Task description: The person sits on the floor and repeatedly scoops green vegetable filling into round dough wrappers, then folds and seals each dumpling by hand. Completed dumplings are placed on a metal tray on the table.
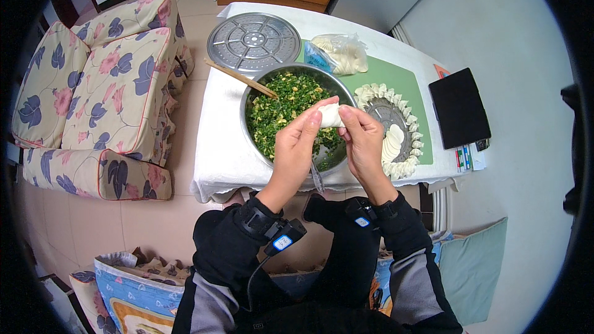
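Observation:
Between my left hand [297, 141] and my right hand [363, 141] is a folded white dumpling [330, 116], its edges pinched by the thumbs and fingers of both. The hands hold it over a large steel bowl [244, 123] of chopped green leaves with yellow bits of what looks like egg [292, 88]. Wooden chopsticks [241, 78] lean on the bowl's left rim, and a metal spoon [317, 178] rests at its near rim. To the right, a round perforated steamer plate [384, 113] carries a ring of finished dumplings [410, 123] and a fanned stack of round wrappers [393, 143].
A second steamer plate [254, 39] lies behind the bowl. A plastic bag of wrappers [341, 53] rests on the green mat [403, 83]. A black tablet-like panel [459, 108] and pens [463, 158] are at the table's right edge. A floral sofa [102, 88] stands left.

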The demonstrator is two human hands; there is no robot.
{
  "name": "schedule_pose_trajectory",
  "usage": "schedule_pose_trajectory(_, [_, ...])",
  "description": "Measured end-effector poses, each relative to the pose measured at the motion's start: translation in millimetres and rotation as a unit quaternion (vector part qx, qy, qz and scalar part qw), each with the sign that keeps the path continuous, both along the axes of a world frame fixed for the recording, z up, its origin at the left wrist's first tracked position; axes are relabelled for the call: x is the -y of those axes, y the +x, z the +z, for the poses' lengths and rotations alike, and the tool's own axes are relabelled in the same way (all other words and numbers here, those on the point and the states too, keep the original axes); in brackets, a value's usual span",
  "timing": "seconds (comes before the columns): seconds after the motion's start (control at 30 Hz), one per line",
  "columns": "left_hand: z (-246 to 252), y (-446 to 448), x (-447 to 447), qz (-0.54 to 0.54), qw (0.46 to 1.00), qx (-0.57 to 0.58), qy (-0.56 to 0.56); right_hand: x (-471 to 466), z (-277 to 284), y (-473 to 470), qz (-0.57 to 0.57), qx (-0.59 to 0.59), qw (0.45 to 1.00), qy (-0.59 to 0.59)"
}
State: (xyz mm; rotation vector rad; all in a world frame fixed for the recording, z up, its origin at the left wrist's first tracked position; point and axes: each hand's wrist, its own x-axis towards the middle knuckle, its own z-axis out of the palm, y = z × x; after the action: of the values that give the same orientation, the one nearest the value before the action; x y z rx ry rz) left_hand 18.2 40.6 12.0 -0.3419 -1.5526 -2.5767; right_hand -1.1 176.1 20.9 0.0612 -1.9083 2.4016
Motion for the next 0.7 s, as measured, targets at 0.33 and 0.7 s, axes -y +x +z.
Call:
schedule_pose_trajectory(0.33, [0.3, -0.2, -6.2, -0.051, 0.976, 0.080, 0.195, 2.9, 16.3, 3.5, -0.017, -0.035, 0.993, 0.116])
schedule_pose_trajectory(0.7, [-10.1, 2.2, -10.4, -0.083, 0.942, 0.158, 0.283, 9.1, 13.1, -20.1, 0.224, 0.035, 0.968, 0.107])
